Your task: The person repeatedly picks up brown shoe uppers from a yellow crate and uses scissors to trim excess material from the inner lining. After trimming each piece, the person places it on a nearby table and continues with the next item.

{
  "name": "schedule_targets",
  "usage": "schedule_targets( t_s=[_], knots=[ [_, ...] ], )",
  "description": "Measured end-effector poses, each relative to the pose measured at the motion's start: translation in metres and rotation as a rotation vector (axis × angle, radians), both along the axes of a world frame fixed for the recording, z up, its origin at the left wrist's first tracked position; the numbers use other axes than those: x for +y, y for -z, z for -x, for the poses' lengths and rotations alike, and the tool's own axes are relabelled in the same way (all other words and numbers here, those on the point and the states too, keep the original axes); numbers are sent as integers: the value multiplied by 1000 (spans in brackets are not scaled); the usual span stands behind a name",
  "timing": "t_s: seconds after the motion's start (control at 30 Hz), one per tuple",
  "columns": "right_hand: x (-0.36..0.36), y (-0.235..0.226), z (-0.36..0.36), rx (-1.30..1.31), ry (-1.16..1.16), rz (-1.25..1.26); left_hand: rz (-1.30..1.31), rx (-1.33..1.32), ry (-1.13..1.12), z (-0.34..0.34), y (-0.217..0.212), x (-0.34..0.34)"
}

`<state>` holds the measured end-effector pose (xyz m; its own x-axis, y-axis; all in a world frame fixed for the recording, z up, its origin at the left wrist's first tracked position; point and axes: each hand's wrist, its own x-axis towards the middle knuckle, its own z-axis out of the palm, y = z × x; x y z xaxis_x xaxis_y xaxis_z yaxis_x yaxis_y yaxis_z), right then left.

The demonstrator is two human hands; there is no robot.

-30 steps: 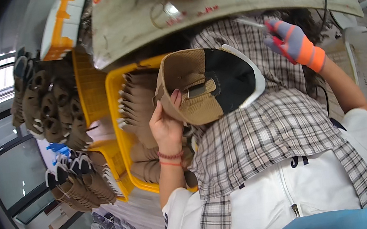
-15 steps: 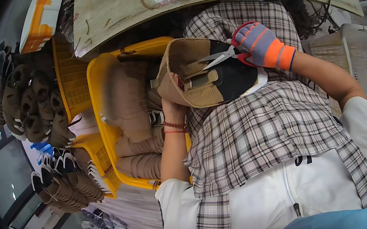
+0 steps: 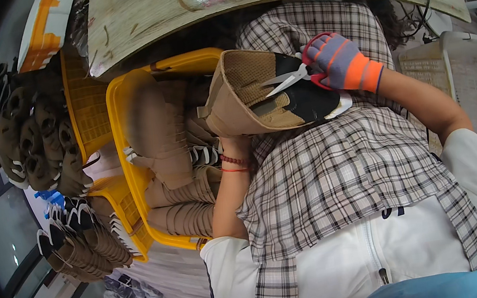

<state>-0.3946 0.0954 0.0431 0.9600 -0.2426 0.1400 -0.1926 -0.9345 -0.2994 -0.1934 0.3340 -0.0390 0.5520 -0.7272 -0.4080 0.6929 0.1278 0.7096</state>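
A tan and black boot upper (image 3: 230, 112) lies above my lap with its mesh-lined inside turned up. My bare left hand (image 3: 236, 144) grips it from beneath on the left side; most of the fingers are hidden behind it. My right hand (image 3: 336, 60), in a grey and orange glove, is closed round the red handles of a pair of scissors (image 3: 291, 80). The parted blades point left and lie over the upper's opening. A pale tab-like patch (image 3: 271, 107) shows on the lining under the blades.
Left of my lap stands a yellow basket (image 3: 128, 168) with stacked brown uppers (image 3: 184, 216). More uppers (image 3: 33, 136) are heaped farther left by other yellow crates (image 3: 87, 104). A worktable (image 3: 169, 17) spans the far side. A white basket (image 3: 473, 70) stands at right.
My left hand has turned the boot upper slightly, so its near wall hides more of the inside and of my fingers. The scissors have stayed over the opening, tipped a little differently.
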Motion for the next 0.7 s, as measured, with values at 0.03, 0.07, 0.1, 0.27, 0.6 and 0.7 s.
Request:
schedule_targets(
  t_s=[0.03, 0.07, 0.1, 0.27, 0.6, 0.7],
  knots=[
    [1, 0, -4, 41, 2, 17, 14, 29, -6, 3, -10, -2],
    [1, 0, -6, 82, 5, 34, 28, 58, -13, 5, -18, -5],
    [-1, 1, -4, 123, 22, 21, 20, 106, -24, 7, -21, -7],
    [-9, 2, 12, 350, 154, -103, -87, -40, -67, 17, -28, -12],
    [4, -13, -31, 28, -7, 132, 43, -23, 80, 16, -41, -18],
    [4, -2, -37, 0, -20, 123, 18, 4, 96, 15, -43, -19]
  ],
)
